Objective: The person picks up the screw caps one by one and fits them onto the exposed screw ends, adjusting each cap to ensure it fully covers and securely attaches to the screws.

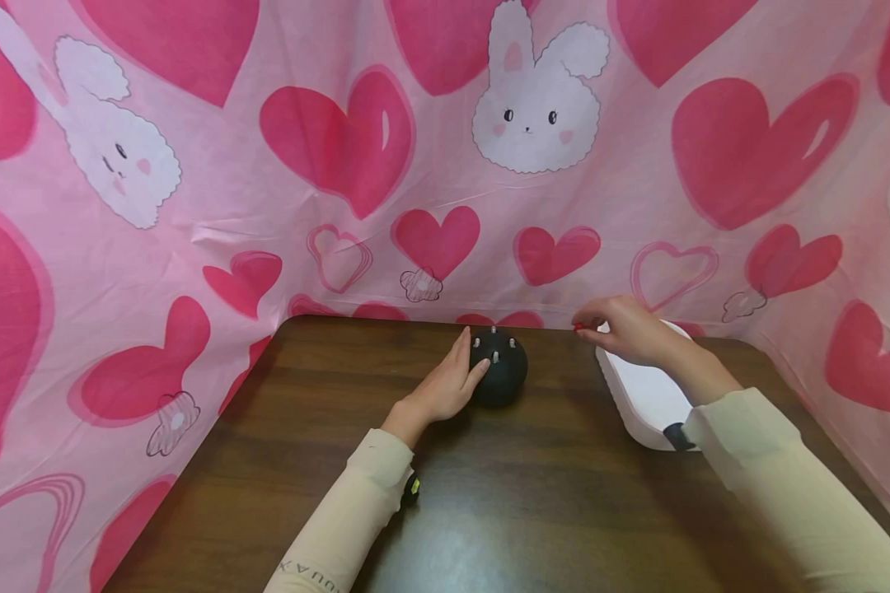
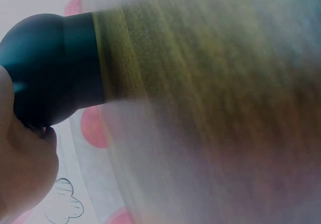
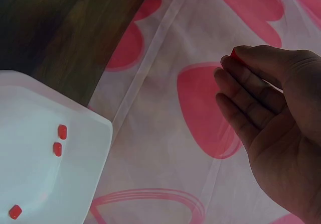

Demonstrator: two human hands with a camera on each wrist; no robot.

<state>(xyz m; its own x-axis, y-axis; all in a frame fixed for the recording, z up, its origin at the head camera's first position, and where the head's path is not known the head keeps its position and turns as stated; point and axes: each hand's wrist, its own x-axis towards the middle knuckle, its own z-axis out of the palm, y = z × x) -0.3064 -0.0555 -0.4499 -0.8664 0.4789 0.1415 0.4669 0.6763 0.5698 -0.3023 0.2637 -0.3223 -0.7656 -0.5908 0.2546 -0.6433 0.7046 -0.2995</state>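
A black ball-shaped piece point(image 1: 498, 380) with several short metal pegs on top stands on the table. Its wider cylindrical base point(image 2: 83, 61) shows in the left wrist view. My left hand point(image 1: 445, 383) rests against its left side, fingers straight and thumb on the front near a peg. Off to the right, my right hand point(image 1: 630, 329) pinches a small red piece point(image 1: 578, 327) between thumb and fingertip, over the far end of a white tray point(image 1: 615, 387). Most of that piece point(image 3: 234, 54) is hidden by the fingertips. Three small red pieces point(image 3: 62, 132) lie in the tray.
The brown wooden table point(image 1: 304, 486) ends at a pink heart-patterned cloth point(image 1: 386, 247) behind and at both sides. A dark patch point(image 1: 677, 436) marks the tray's near end, beside the right sleeve.
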